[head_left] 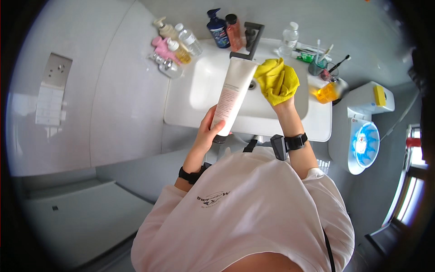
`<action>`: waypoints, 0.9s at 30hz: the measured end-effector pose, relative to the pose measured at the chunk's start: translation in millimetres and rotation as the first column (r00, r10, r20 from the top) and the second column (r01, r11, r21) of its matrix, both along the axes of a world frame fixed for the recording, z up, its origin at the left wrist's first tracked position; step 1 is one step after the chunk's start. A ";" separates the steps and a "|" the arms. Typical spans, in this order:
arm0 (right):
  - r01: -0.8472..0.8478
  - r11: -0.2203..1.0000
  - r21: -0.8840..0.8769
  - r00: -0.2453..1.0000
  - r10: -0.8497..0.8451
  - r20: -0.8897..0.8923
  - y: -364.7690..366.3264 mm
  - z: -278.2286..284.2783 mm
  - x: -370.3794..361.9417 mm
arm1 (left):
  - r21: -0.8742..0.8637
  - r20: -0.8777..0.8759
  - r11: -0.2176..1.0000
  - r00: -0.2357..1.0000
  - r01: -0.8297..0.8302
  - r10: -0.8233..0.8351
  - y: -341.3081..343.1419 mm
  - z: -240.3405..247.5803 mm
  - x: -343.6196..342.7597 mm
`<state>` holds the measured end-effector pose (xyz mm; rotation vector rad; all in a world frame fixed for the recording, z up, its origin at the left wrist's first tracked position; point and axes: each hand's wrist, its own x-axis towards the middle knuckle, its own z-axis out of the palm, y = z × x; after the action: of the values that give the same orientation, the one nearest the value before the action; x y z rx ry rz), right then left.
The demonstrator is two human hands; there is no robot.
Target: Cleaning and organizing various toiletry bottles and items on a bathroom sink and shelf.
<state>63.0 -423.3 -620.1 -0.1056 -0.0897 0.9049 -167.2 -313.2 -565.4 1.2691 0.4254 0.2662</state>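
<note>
Head camera: the left hand (210, 128) is gripping a white squeeze tube (233, 95) over the washbasin (205, 86); the right hand (285, 106), apart from the left, is clutching a yellow cloth (277, 82) beside the tube.

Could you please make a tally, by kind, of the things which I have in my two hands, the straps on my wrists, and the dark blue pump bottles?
White tube: 1
Yellow cloth: 1
Black wrist straps: 2
Dark blue pump bottle: 1
Total: 5
</note>
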 end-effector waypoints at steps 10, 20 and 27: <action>0.080 0.946 -0.315 0.984 -0.025 0.175 19.1 27.8 -83.2 | -0.295 0.180 0.772 0.826 0.563 -0.533 24.8 -12.1 24.5; 0.744 0.489 -0.455 0.639 -0.324 0.697 50.9 56.9 -119.7 | 0.286 -0.040 0.922 0.965 0.261 -0.261 84.0 -2.2 -0.3; 0.688 0.534 -0.492 0.471 0.189 0.862 73.6 71.9 -170.3 | 0.569 0.145 0.822 0.986 -0.017 -0.080 96.2 52.3 -19.9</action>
<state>-107.3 -349.7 -548.1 -1.4824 -0.5846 0.3581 -187.1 -217.1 -513.1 1.8268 0.1811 0.4920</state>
